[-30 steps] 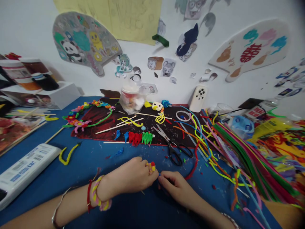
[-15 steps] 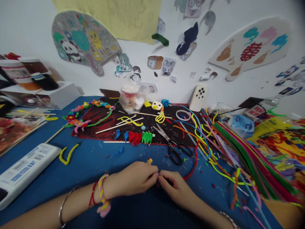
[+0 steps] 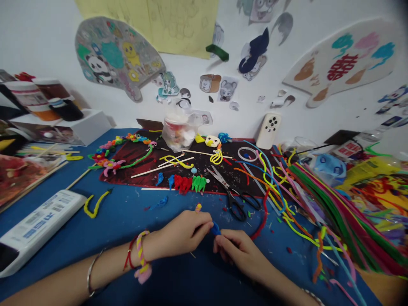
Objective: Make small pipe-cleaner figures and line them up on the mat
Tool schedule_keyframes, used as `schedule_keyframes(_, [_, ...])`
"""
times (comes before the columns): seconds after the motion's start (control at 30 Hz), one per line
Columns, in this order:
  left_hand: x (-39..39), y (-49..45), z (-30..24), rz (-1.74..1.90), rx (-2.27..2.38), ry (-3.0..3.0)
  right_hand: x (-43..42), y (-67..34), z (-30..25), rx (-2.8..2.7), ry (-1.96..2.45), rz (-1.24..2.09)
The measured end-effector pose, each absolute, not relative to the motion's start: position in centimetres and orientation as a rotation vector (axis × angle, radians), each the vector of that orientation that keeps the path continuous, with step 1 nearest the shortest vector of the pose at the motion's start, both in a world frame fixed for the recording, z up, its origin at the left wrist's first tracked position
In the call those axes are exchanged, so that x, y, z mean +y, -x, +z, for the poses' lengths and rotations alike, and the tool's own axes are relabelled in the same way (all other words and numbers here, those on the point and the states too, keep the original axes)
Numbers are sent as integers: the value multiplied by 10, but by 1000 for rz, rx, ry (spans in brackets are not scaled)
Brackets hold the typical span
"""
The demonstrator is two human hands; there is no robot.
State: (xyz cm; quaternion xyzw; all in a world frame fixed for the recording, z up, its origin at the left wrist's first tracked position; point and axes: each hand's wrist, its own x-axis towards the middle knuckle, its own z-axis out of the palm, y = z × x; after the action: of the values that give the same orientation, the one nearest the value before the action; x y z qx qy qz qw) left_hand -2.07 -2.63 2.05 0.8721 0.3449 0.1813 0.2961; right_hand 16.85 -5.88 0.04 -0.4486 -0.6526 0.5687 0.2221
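My left hand [image 3: 183,231] and my right hand [image 3: 237,250] meet low in the middle of the head view. Between their fingertips is a small blue pipe-cleaner piece [image 3: 216,228], pinched at its left end by my left hand and at its right end by my right. My fingers cover part of it. Beyond them on the blue table lies another twisted blue pipe-cleaner piece [image 3: 159,203]. Red pipe-cleaner pieces [image 3: 182,185] and green ones [image 3: 199,183] sit in a row on the dark mat. Black-handled scissors [image 3: 234,199] lie spread just past my right hand.
On the left are a white-and-blue box [image 3: 40,227] and a bent yellow pipe cleaner [image 3: 94,206]. Loose coloured pipe cleaners [image 3: 347,212] crowd the right side. A flower garland [image 3: 127,163] and a bagged tub [image 3: 178,131] stand at the back; a phone [image 3: 268,131] leans on the wall.
My hands have drawn slightly apart, and the blue pipe-cleaner piece now shows between them. The view has shifted a little, moving the whole scene slightly rightward.
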Motion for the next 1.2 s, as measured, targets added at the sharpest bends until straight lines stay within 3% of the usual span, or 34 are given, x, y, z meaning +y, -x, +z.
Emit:
schedule_keyframes(0.7, [-34, 19, 19, 457, 1019, -2476, -63, -161, -3, -1799, 1219, 1636])
schedule_keyframes(0.97, [31, 81, 57, 720, 1319, -2228, -62, -162, 4, -1823, 1181, 1687])
schedule_keyframes(1.2, [83, 142, 26, 512, 1630, -2298, -60, -161, 3, -1832, 1172, 1718])
